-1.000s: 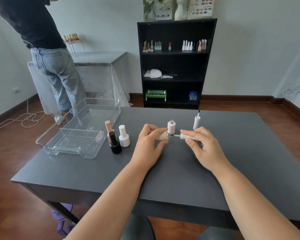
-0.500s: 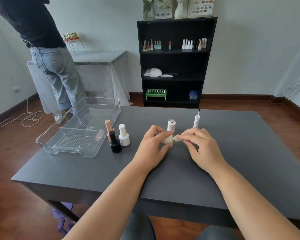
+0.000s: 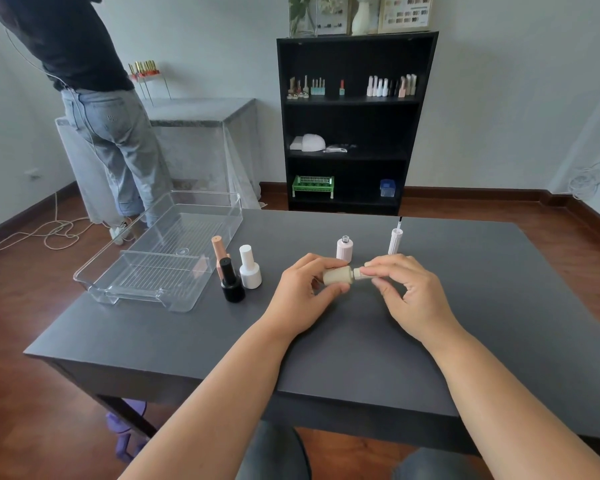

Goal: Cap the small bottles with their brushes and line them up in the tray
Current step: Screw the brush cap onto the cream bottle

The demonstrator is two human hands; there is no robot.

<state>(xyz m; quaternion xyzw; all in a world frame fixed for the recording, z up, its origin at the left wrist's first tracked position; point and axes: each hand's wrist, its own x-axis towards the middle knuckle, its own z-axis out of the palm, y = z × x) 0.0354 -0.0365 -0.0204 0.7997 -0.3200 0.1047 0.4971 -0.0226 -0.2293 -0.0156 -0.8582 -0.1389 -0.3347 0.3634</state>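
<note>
My left hand [image 3: 300, 295] grips a beige bottle [image 3: 338, 275] lying sideways above the table. My right hand [image 3: 409, 296] pinches its beige brush cap [image 3: 361, 273], which sits against the bottle's neck. Behind them stands an uncapped pale pink bottle [image 3: 344, 249], and its white brush cap [image 3: 394, 239] stands upright with the brush pointing up. Capped peach [image 3: 219, 251], black [image 3: 231, 285] and white [image 3: 249, 268] bottles stand beside the clear tray [image 3: 125, 287], which holds no bottles.
The dark grey table [image 3: 361, 358] carries everything. A person in jeans [image 3: 115, 140] stands at the back left by a covered counter. A black shelf [image 3: 352, 123] with more bottles stands against the far wall. A cable [image 3: 45, 233] lies on the floor.
The brush, held apart from the beige bottle a second ago, has gone into the neck. My right hand's fingers have shifted on the cap, which now sits against the bottle.
</note>
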